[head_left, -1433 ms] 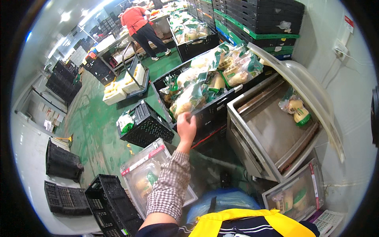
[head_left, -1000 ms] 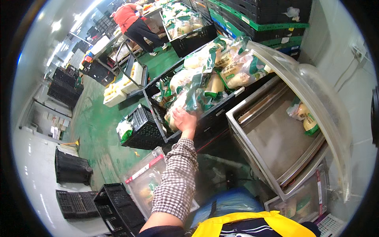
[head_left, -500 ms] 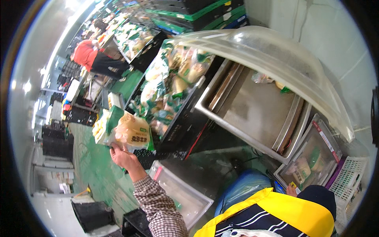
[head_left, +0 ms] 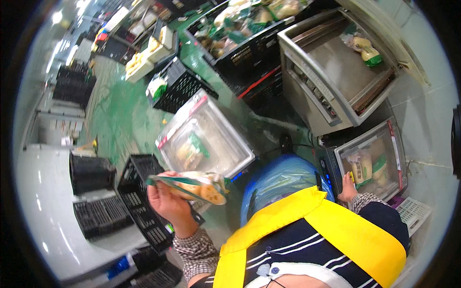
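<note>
My left hand (head_left: 168,204) pinches the edge of a clear, green-trimmed bag of lotus root (head_left: 206,190), which lies nearly edge-on in front of me. Just beyond it, a clear-lidded sealing machine (head_left: 225,153) has another bagged root (head_left: 189,150) under its lid. On my right, my right hand (head_left: 348,189) rests with fingers stretched at the near edge of a second clear-lidded machine (head_left: 401,165). Bags of pale root (head_left: 363,169) lie beneath that lid. A bagged root (head_left: 366,49) also sits in the open steel chamber (head_left: 331,57) ahead.
A black crate (head_left: 252,72) heaped with bagged roots stands ahead. Left of it are a smaller black crate (head_left: 185,86) and white boxes of roots (head_left: 140,67). More black crates (head_left: 137,192) stand at left, and a white basket (head_left: 415,213) at right.
My left hand has come back toward me from the far left with the bag, which now shows its narrow side. The view has turned downward, revealing more of both clear-lidded machines.
</note>
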Demonstrator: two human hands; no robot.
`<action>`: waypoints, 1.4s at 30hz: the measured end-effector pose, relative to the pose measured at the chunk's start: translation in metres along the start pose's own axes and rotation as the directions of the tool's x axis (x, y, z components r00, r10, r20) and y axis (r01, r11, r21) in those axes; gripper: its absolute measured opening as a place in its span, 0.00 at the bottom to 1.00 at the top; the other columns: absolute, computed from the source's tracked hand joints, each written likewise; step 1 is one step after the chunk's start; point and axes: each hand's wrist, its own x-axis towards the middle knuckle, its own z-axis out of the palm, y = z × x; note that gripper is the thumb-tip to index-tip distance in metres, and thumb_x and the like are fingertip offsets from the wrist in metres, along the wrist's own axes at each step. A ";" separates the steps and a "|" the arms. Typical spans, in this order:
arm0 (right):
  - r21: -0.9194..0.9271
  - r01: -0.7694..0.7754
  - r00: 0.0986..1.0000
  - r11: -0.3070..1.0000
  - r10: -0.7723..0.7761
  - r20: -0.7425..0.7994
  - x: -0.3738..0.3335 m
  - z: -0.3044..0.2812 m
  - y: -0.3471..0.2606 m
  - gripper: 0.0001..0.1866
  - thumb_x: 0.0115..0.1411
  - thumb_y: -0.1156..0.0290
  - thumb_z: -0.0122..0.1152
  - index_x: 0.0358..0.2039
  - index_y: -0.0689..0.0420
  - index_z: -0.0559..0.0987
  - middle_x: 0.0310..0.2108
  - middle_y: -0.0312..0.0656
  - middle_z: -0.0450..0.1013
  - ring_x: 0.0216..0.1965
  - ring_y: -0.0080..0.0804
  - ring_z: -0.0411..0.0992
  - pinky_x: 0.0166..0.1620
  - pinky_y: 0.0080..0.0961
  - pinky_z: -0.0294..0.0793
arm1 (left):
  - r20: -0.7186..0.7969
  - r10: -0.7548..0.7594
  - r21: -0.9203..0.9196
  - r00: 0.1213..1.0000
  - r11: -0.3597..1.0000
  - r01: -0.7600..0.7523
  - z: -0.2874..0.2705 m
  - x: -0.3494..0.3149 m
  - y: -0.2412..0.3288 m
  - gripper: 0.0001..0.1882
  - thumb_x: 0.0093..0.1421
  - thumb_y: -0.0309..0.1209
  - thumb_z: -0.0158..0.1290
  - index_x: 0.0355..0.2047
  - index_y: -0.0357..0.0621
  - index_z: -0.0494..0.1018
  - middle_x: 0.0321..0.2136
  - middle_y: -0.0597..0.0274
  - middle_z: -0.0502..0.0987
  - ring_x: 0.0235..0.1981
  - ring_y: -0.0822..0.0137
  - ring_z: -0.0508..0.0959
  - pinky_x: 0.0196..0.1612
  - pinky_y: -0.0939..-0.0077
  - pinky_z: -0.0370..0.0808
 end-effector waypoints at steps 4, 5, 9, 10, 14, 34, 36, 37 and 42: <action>-0.056 0.003 0.995 0.998 0.002 0.097 0.005 -0.001 0.002 0.60 0.38 0.61 0.68 0.59 0.71 0.35 0.61 0.60 0.21 0.64 0.51 0.30 0.64 0.30 0.41 | -0.173 -0.082 0.033 0.981 0.995 0.089 -0.068 -0.087 0.009 0.07 0.61 0.27 0.44 0.32 0.34 0.68 0.28 0.52 0.75 0.31 0.64 0.75 0.38 0.74 0.72; -0.097 -0.008 0.994 0.995 0.019 0.112 0.008 0.001 0.007 0.61 0.38 0.59 0.69 0.59 0.70 0.35 0.61 0.60 0.20 0.64 0.51 0.29 0.64 0.31 0.41 | -0.215 -0.091 0.004 0.972 0.996 0.094 -0.083 -0.106 0.010 0.07 0.61 0.27 0.44 0.32 0.35 0.69 0.28 0.53 0.75 0.31 0.65 0.75 0.39 0.74 0.72; -0.254 0.012 0.985 0.967 0.032 0.170 0.020 -0.001 0.006 0.59 0.39 0.59 0.67 0.60 0.70 0.37 0.61 0.61 0.23 0.64 0.48 0.36 0.63 0.29 0.43 | -0.389 -0.048 -0.006 0.920 0.999 0.049 -0.124 -0.166 0.024 0.06 0.61 0.26 0.45 0.34 0.36 0.70 0.30 0.58 0.75 0.32 0.71 0.74 0.40 0.78 0.70; -0.523 0.069 0.984 0.850 0.029 0.177 0.052 0.021 0.043 0.59 0.41 0.53 0.65 0.59 0.71 0.37 0.62 0.61 0.25 0.64 0.48 0.39 0.63 0.32 0.43 | -0.420 -0.045 -0.019 0.906 0.999 0.041 -0.127 -0.175 0.023 0.06 0.61 0.25 0.45 0.34 0.36 0.70 0.30 0.59 0.75 0.32 0.72 0.74 0.40 0.79 0.70; -0.373 0.256 0.935 0.892 -0.131 0.329 0.095 -0.015 -0.030 0.24 0.44 0.55 0.58 0.40 0.57 0.77 0.44 0.53 0.70 0.48 0.47 0.68 0.50 0.37 0.66 | -0.490 -0.040 0.023 0.871 0.998 0.058 -0.154 -0.211 0.025 0.05 0.61 0.27 0.45 0.34 0.38 0.69 0.30 0.64 0.74 0.31 0.75 0.73 0.38 0.81 0.69; 0.911 0.369 -0.547 0.185 -0.749 0.374 -0.138 0.005 -0.551 0.11 0.51 0.72 0.62 0.36 0.61 0.78 0.35 0.41 0.73 0.38 0.29 0.70 0.42 0.23 0.68 | -0.931 0.134 0.120 0.339 0.991 -0.060 -0.136 -0.250 0.062 0.07 0.61 0.25 0.43 0.36 0.34 0.69 0.33 0.60 0.75 0.35 0.70 0.73 0.41 0.77 0.67; 0.929 0.366 -0.535 0.053 -0.805 0.257 -0.151 0.001 -0.556 0.06 0.50 0.76 0.62 0.29 0.63 0.78 0.30 0.41 0.73 0.32 0.27 0.70 0.35 0.22 0.69 | -0.919 0.188 0.160 0.347 0.981 -0.106 -0.130 -0.246 0.073 0.07 0.60 0.24 0.44 0.35 0.33 0.70 0.34 0.57 0.75 0.36 0.69 0.73 0.43 0.77 0.67; 0.959 0.277 -0.452 0.064 -0.872 0.188 -0.168 -0.002 -0.554 0.03 0.50 0.78 0.61 0.26 0.64 0.77 0.27 0.41 0.72 0.28 0.25 0.69 0.31 0.19 0.68 | -0.901 0.248 0.230 0.356 0.969 -0.093 -0.133 -0.250 0.076 0.10 0.62 0.28 0.43 0.38 0.33 0.68 0.35 0.53 0.75 0.38 0.60 0.74 0.44 0.69 0.70; 0.974 0.223 -0.308 0.035 -0.946 0.105 -0.212 -0.007 -0.559 0.01 0.53 0.80 0.57 0.27 0.64 0.75 0.26 0.38 0.68 0.24 0.18 0.64 0.25 0.13 0.64 | -0.891 0.366 0.331 0.269 0.928 -0.170 -0.139 -0.251 0.064 0.09 0.61 0.25 0.43 0.40 0.34 0.67 0.40 0.54 0.72 0.45 0.60 0.72 0.49 0.62 0.69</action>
